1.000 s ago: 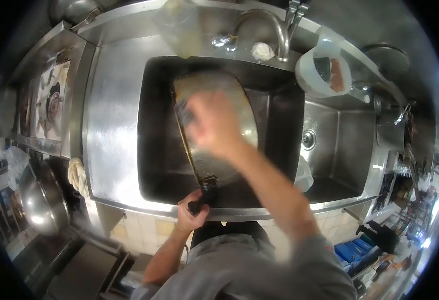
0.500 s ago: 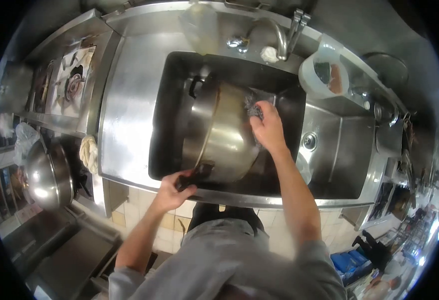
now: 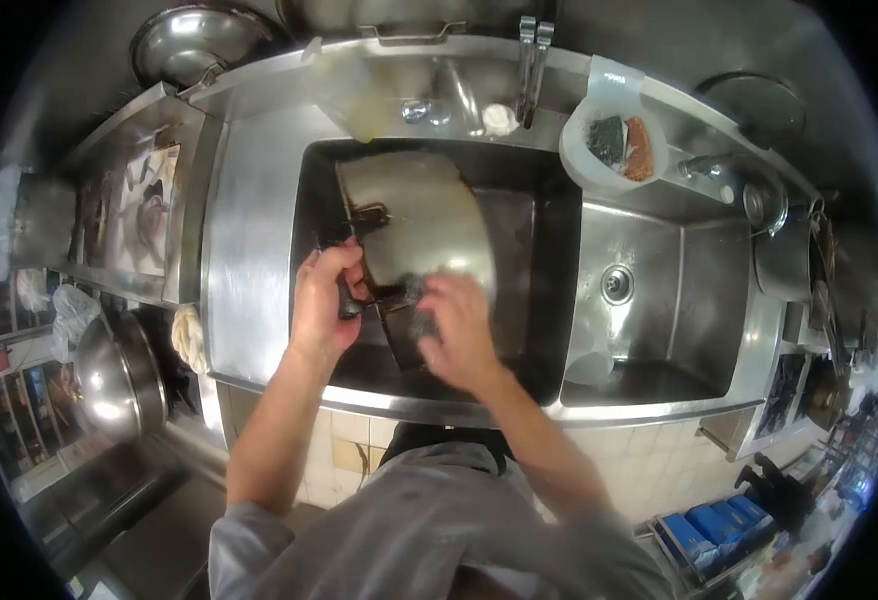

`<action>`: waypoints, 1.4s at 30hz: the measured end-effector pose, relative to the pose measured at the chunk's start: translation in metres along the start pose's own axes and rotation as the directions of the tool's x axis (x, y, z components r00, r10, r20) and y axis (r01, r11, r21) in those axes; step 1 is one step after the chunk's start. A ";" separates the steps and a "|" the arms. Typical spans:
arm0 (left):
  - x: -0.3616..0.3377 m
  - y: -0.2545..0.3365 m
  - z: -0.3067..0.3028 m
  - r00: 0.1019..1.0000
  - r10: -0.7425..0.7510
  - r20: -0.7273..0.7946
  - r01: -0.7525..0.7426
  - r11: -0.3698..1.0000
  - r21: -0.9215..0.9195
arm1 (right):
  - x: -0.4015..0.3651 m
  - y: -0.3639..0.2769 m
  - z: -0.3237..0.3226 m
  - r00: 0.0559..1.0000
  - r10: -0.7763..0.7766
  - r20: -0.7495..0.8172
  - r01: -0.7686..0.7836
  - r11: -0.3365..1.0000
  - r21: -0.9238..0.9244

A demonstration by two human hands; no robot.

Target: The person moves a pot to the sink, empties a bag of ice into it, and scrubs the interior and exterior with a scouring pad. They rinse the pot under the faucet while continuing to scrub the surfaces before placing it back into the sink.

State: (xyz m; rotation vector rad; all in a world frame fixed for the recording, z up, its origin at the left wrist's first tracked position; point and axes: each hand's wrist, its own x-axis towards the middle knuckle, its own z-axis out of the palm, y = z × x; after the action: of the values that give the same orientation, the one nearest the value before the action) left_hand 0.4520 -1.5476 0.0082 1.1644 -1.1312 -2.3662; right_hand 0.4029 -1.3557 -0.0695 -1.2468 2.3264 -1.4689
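Observation:
A large steel pot lies tipped on its side in the left sink basin, its rounded outer wall showing brown stains. My left hand is wrapped round one of the pot's black handles. Close beside it, my right hand is curled over a grey steel wool scourer, against the pot wall by the handle mount. Motion smears the right fingers, and they partly cover the scourer.
To the right is a second basin with a drain. A white tub holding sponges stands behind it. Tongs hang by the faucet. A cloth and a wok are at left.
The pot has turned, and its gripped handle has moved up and left with my left hand. My right hand has moved from the pot's far right side down-left to the handle. The view has shifted.

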 end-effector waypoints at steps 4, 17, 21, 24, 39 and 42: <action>-0.004 -0.016 0.012 0.996 0.020 -0.086 -0.020 1.000 -0.003 | 0.031 0.043 -0.015 0.992 -0.109 0.060 0.111 0.993 -0.028; 0.036 -0.004 0.014 0.999 0.051 -0.011 -0.051 0.999 0.012 | 0.069 0.090 -0.023 0.987 0.147 -0.063 -0.138 0.982 0.130; 0.033 -0.012 0.019 1.000 0.026 -0.001 -0.026 0.999 -0.018 | 0.087 0.096 -0.017 0.973 0.194 -0.121 -0.180 0.976 0.118; 0.018 -0.038 0.016 0.997 0.071 0.023 -0.072 0.995 0.071 | 0.139 0.064 0.000 0.983 0.181 0.007 -0.181 0.977 0.113; 0.124 0.047 -0.005 0.989 -0.129 -0.077 0.118 0.983 -0.141 | 0.057 0.029 0.022 0.979 0.167 -0.113 -0.160 0.985 0.068; 0.146 0.047 -0.019 0.994 -0.108 -0.028 0.101 0.977 -0.189 | 0.037 0.032 0.020 0.977 0.156 -0.145 -0.159 0.987 -0.005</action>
State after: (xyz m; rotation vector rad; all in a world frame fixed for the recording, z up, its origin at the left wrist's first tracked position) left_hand 0.3688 -1.6670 -0.0449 1.2243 -0.8329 -2.4551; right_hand 0.3706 -1.3890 -0.0941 -0.9625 2.4679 -1.5367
